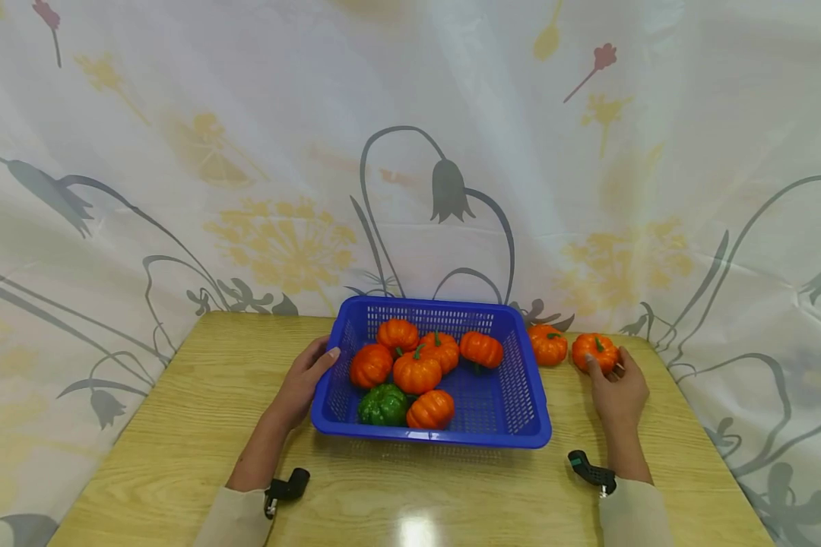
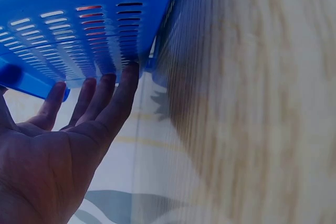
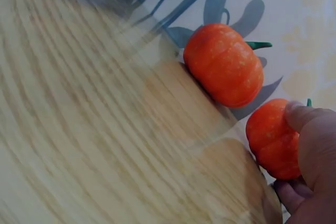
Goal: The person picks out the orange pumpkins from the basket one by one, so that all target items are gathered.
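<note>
A blue plastic basket (image 1: 431, 438) stands on the table, holding several small orange pumpkins (image 1: 417, 372) and one green pumpkin (image 1: 383, 406). My left hand (image 1: 305, 380) grips its left side, thumb at the rim; in the left wrist view, fingertips (image 2: 131, 72) touch the slotted outer wall. Right of the basket, my right hand (image 1: 619, 387) holds an orange pumpkin (image 1: 594, 353) with a green stem, the thumb on its near side. In the right wrist view this pumpkin (image 3: 273, 137) sits at the table's far edge, partly hidden by the hand.
Another orange pumpkin (image 1: 547, 345) lies between the basket and the right hand, close to the basket's wall. The wooden table (image 1: 410, 494) ends at a flower-patterned curtain (image 1: 410, 152) behind it. Each wrist wears a black camera mount (image 1: 591, 471).
</note>
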Motion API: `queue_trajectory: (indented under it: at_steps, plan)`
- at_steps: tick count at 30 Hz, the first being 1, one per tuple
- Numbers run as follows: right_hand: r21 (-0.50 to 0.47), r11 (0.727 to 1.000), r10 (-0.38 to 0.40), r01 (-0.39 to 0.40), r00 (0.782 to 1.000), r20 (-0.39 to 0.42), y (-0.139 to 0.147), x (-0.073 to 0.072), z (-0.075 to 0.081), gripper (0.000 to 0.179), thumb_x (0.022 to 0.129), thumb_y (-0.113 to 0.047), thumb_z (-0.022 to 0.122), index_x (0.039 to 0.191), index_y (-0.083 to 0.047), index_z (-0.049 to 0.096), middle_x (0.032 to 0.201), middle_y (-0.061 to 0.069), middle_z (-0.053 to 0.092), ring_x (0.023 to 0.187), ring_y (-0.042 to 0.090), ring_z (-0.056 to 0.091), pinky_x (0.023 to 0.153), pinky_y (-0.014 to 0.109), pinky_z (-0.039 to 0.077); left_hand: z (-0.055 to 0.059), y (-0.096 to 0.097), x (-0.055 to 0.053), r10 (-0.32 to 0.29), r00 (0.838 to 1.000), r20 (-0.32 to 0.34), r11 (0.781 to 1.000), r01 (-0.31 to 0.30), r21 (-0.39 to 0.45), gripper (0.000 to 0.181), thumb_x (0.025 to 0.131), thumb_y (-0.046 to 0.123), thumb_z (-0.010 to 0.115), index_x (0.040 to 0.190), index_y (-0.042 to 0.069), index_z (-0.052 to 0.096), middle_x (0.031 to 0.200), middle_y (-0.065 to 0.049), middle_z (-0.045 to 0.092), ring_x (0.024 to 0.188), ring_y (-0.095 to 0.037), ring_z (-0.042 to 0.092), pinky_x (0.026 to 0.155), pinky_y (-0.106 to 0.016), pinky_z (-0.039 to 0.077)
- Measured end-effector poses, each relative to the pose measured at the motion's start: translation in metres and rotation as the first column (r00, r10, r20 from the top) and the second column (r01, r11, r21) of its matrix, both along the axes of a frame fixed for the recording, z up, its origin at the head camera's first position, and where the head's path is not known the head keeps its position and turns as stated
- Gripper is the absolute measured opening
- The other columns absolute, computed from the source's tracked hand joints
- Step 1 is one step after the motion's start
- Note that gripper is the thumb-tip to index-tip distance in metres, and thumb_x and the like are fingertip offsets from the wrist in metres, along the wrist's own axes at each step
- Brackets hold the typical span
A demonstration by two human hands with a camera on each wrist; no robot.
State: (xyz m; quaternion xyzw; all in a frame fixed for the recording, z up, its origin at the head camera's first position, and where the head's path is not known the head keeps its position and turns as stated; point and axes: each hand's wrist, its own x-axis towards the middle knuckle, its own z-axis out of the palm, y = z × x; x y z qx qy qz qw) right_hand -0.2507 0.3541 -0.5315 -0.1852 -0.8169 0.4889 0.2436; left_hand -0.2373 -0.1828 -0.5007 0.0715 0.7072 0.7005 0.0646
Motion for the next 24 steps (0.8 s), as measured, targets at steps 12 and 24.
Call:
queue_trajectory:
  at_steps: [12, 24]
  plan:
    - [0.082, 0.996, -0.031, 0.031, 1.0, -0.005, -0.0015, -0.0064, -0.0062, 0.07, 0.105, -0.033, 0.066, 0.158, 0.007, 0.042, 0.148, 0.036, 0.053, 0.131, 0.047, 0.059, 0.108, 0.054, 0.05, -0.0018, 0.0003, -0.0018, 0.002, 1.0, -0.01, 1.0, -0.002, 0.001, 0.053, 0.112, 0.034, 0.053, 0.157, 0.006, 0.045, 0.152, -0.023, 0.052, 0.133, -0.04, 0.057, 0.102, -0.043, 0.056]
    - [0.142, 0.989, 0.024, -0.03, 0.999, 0.043, -0.0011, -0.0056, -0.0051, 0.083, 0.101, -0.03, 0.073, 0.159, 0.012, 0.034, 0.149, 0.041, 0.048, 0.132, 0.053, 0.055, 0.111, 0.061, 0.044, -0.002, 0.0001, -0.0015, 0.0, 1.0, -0.022, 1.0, 0.0, 0.005, 0.052, 0.113, 0.033, 0.051, 0.157, 0.005, 0.045, 0.152, -0.024, 0.052, 0.132, -0.04, 0.057, 0.101, -0.038, 0.056]
